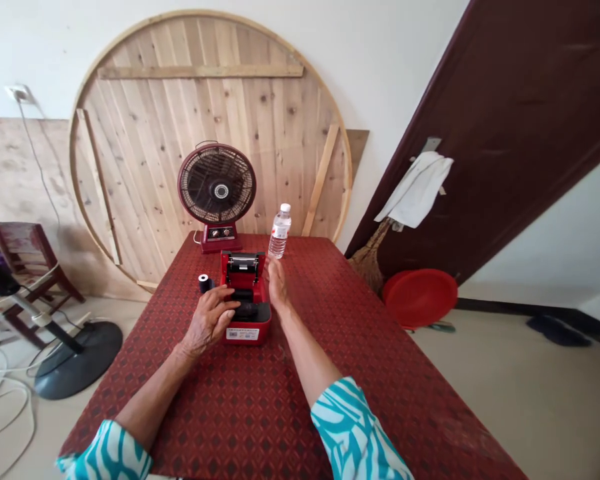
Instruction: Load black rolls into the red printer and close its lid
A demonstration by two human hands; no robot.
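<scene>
Small red plastic printer (254, 299), with its lid tipped up at the far end and a black hollow showing inside, sits between my hands on the table's dark red diamond-patterned cloth (330, 347). My left hand (210, 320) lies over its near left side, fingers loosely bent and reaching onto the black part; it rests there rather than grips, closed round nothing. My right hand (277, 283) is stretched flat along the printer's right edge, fingers straight and together, up beside the raised lid and holding nothing. I cannot tell whether it touches the case.

Just beyond my left fingertips a little black roll (205, 283) stands on the cloth, close to the printer's left corner but apart from it. Past my right fingertips stands a clear plastic water bottle with a white cap (280, 231). A dark red desk fan with a round grille (217, 193) sits further back, straight beyond the printer. Behind it a big round pale wooden tabletop (260, 120) leans on the wall.

Off to my right are a dark brown door (505, 120), a white cloth (415, 190) hung on it, a straw broom (367, 260) and a red plastic basin (420, 297) on the floor. To my left stand a dark wooden chair (25, 260) and a black round stand base (77, 360).
</scene>
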